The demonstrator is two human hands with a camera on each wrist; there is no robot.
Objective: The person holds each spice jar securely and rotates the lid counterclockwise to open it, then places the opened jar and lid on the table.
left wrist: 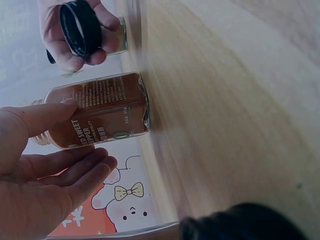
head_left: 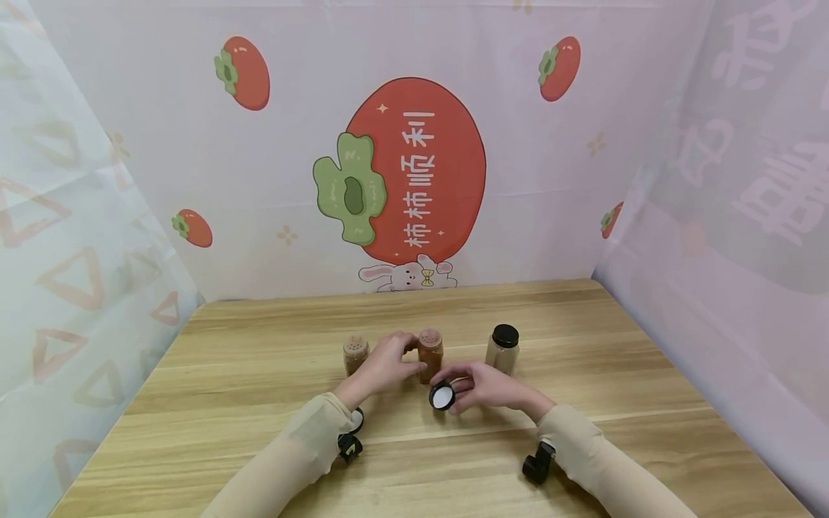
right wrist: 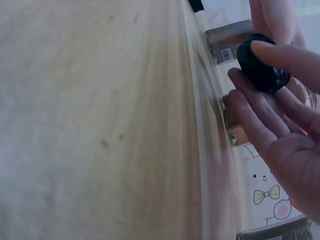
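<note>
A clear spice bottle of red-brown powder, labelled sweet pepper, stands upright on the table, its perforated shaker top bare. My left hand holds it, thumb along one side and fingers round the other; in the left wrist view the lower fingers extend loosely beside the glass. Just right of the bottle, my right hand pinches a black screw lid between thumb and fingers. The lid is tipped so its white liner faces the head camera. In the right wrist view the thumb presses the lid.
Left of the left hand stands another uncapped spice bottle. A bottle with a black lid stands behind the right hand. Another black lid with a white liner lies by the left wrist, partly hidden. Printed cloth walls the wooden table.
</note>
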